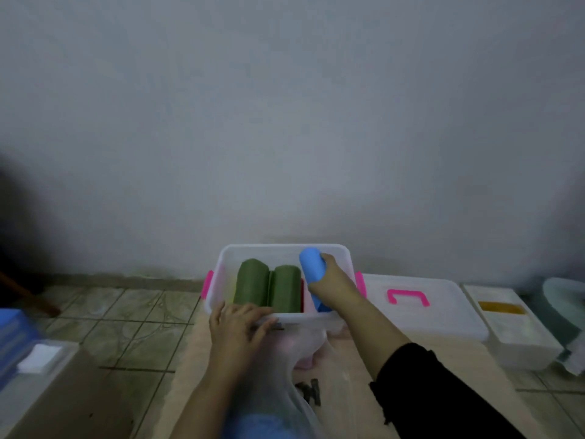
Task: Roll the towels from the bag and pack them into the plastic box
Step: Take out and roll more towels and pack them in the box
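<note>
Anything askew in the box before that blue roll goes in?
Nothing stands out. Two green rolls lie side by side in the plastic box; the right hand grips the blue roll tilted over the free side. The left hand rests on the near rim.

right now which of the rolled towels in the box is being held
The blue rolled towel, at the right end of the plastic box, is gripped by the right hand. The two green rolls lie untouched beside it.

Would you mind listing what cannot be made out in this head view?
- Lower end of the blue towel roll: hidden by the right hand.
- Contents of the plastic bag: blurred behind film, cut by the bottom edge.
- Red item in the plastic box: only a sliver beside the green rolls.
</note>
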